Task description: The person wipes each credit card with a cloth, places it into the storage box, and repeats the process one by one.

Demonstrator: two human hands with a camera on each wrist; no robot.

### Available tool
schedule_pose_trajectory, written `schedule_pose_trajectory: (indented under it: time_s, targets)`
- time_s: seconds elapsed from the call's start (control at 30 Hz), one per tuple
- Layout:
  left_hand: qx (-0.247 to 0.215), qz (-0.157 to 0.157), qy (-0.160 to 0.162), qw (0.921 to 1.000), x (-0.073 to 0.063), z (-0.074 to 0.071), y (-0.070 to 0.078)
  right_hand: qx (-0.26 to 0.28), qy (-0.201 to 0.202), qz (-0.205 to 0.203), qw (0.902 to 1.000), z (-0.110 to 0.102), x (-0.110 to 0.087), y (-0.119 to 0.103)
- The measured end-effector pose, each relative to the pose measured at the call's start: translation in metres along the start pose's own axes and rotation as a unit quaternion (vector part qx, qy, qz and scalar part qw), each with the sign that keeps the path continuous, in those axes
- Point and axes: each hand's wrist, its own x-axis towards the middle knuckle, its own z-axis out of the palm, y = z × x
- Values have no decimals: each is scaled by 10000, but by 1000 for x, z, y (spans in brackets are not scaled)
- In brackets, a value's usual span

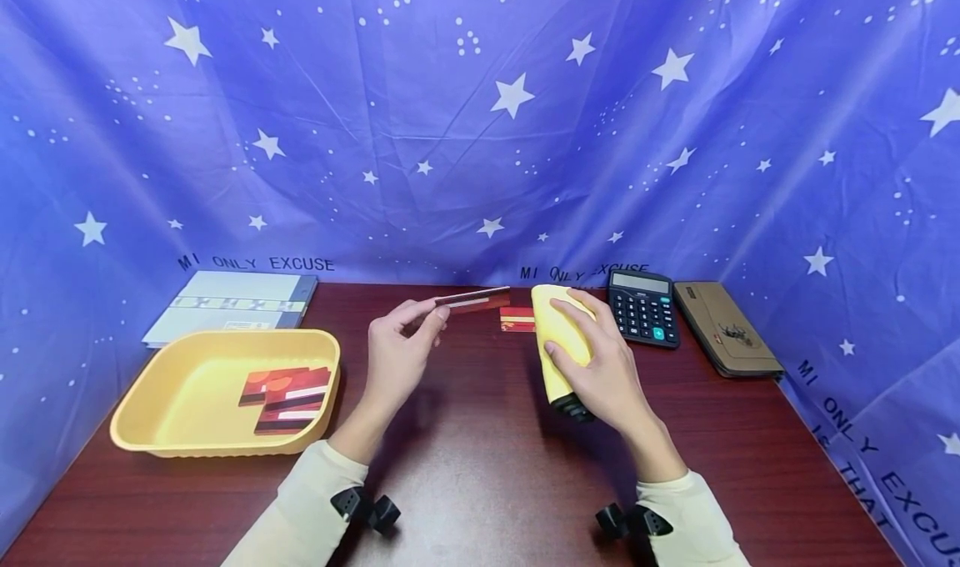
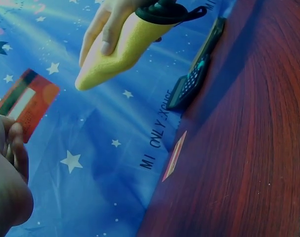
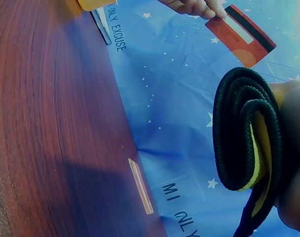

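Observation:
Between thumb and fingers my left hand pinches a red bank card by one end, held above the table. Its dark magnetic stripe and white strip show in the left wrist view. My right hand grips a folded yellow cloth with black edging, raised to the right of the card and apart from it. The right wrist view shows the cloth's rolled black end up close. A second red and yellow card lies on the table behind, partly hidden by the cloth in the head view.
A yellow plastic basin at left holds several red cards. Behind it lies a grey-white box or book. A black calculator and a brown wallet lie at the back right, before a blue starry curtain.

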Motion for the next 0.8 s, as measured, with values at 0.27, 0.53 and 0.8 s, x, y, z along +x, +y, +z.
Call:
schedule_pose_trajectory:
  time_s: [0.27, 0.53, 0.8]
  targets:
    - [458, -7, -49, 9989, 2, 0, -3, 24, -22, 22, 10000, 1, -1, -2]
    - [-57, -485, -333, 9983, 2, -1, -6, -17, -44, -12, 10000, 3, -1, -4]
    - [36, -584, -393, 9975, 1, 2, -8, -11, -48, -77, 10000, 4, -2, -6]
